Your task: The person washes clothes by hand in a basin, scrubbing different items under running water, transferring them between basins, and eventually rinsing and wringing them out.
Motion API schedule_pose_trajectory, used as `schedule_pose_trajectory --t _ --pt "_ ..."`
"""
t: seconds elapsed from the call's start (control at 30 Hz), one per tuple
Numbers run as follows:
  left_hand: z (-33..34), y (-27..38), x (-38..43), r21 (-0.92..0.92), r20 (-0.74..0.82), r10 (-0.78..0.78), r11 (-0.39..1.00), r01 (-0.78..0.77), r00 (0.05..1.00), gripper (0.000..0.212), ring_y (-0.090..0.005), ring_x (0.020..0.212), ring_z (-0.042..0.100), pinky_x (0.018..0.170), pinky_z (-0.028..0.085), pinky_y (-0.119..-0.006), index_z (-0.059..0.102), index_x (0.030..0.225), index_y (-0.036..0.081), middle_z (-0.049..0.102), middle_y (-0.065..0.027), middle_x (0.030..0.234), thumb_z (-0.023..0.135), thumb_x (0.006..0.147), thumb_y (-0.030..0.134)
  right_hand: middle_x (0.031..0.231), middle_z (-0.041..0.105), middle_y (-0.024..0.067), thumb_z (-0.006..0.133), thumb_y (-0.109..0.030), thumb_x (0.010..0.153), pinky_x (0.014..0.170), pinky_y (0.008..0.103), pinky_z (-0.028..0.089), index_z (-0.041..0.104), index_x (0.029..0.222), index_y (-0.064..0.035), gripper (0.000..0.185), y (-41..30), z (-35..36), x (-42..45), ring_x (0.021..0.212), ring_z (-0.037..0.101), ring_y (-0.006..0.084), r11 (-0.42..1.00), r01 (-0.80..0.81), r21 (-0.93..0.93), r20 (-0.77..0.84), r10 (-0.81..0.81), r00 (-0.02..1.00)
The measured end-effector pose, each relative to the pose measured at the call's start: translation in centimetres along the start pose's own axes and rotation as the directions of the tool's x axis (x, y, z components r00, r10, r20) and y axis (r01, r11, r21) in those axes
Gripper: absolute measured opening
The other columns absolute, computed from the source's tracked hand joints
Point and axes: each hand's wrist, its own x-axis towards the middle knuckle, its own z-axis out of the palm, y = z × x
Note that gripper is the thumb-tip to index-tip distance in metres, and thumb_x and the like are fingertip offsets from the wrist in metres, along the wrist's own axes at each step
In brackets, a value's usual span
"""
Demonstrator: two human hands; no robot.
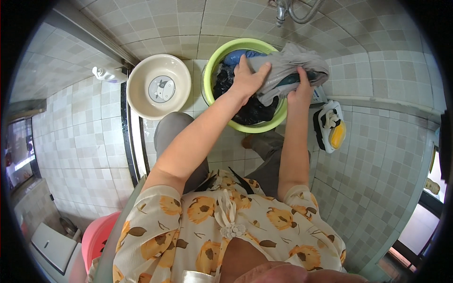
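A wet grey garment (283, 63) with a dark green patch is lifted over the right side of a lime-green basin (210, 88). My right hand (300, 86) grips its near right edge, thumb on top of the cloth. On its left end lies my left hand (247, 78), thumb and forefinger spread with grey cloth showing between them; its other fingers are partly hidden. Black wet clothing (253, 111) fills much of the basin, and a blue cloth (239, 56) sits at its far side. Some water shows around the black cloth.
Left of the green basin stands a cream basin (136, 85) with a cow picture inside. A white bottle (109, 75) is beyond it. At right, a holder (324, 123) carries a yellow soap bar (338, 135). A metal tap (280, 14) and hose are on the far wall.
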Motion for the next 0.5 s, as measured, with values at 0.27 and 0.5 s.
schedule_pose_trajectory --t 0.27,0.5 --pt "-0.5 -0.3 1.2 -0.635 0.457 -0.139 0.640 0.432 0.879 0.092 -0.0312 0.128 0.041 0.099 0.041 -0.048 0.015 0.146 0.011 0.032 -0.0165 0.144 0.063 0.081 0.054 0.131 0.051 0.0102 0.051 -0.025 0.094 0.103 0.0404 0.038 0.049 0.126 -0.0005 0.040 -1.1 0.6 -6.0 0.122 0.047 0.0258 0.931 -0.303 0.205 0.330 0.225 0.917" --pt "0.4 1.0 0.3 -0.673 0.221 -0.231 0.667 0.320 0.947 0.052 -0.0299 0.106 0.058 0.088 0.050 -0.044 0.042 0.128 0.001 0.054 -0.0174 0.120 0.062 0.083 0.019 0.136 0.047 0.0094 0.054 -0.033 0.094 0.103 0.0392 0.037 0.045 0.132 -0.0029 0.049 2.7 -5.4 -1.7 0.122 0.047 0.0245 0.977 -0.086 -0.197 0.483 0.173 0.858"
